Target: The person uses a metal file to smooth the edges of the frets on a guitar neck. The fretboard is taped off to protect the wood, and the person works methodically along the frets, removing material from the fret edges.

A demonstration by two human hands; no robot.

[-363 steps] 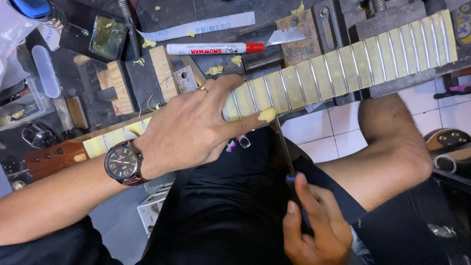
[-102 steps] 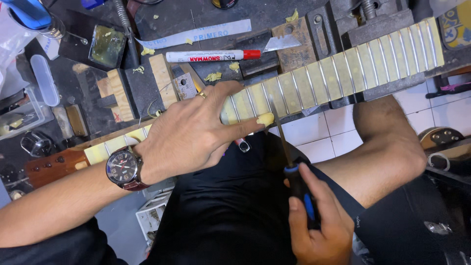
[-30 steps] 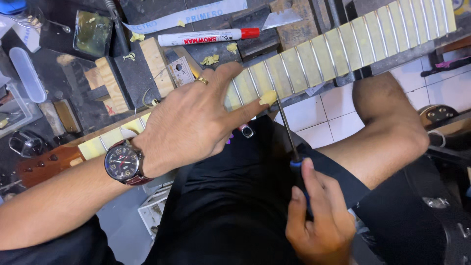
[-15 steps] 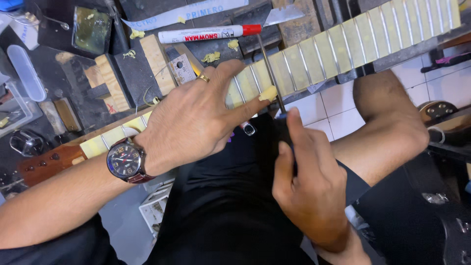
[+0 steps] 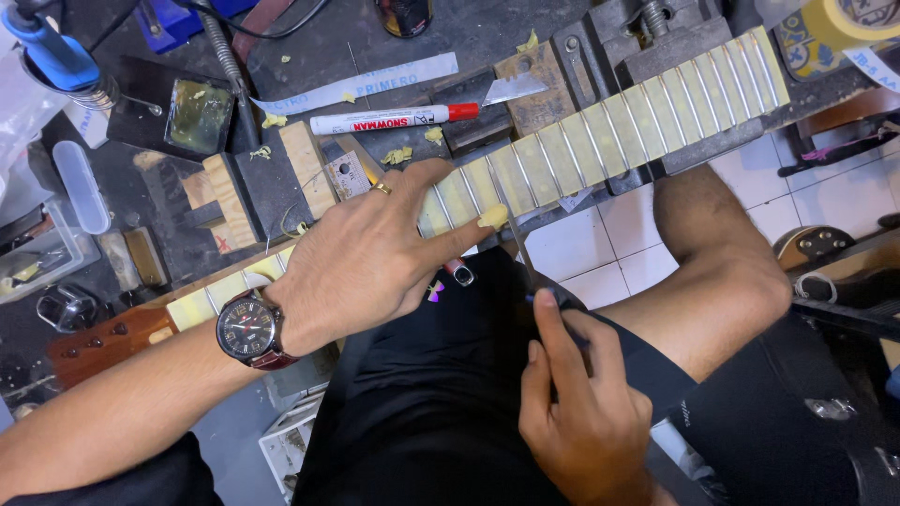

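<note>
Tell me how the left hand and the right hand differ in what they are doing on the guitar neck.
The left hand lies flat, fingers spread, pressing on the tape-covered guitar neck with metal frets; the right hand is curled around the handle of a thin file, below the neck's edge. The left wears a wristwatch and a gold ring; the right shows neither. Both work at the same stretch of frets.

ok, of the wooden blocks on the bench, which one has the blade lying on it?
The brown block beside the marker's red cap: a steel blade lies across it. The pale blocks further left carry no blade.
</note>
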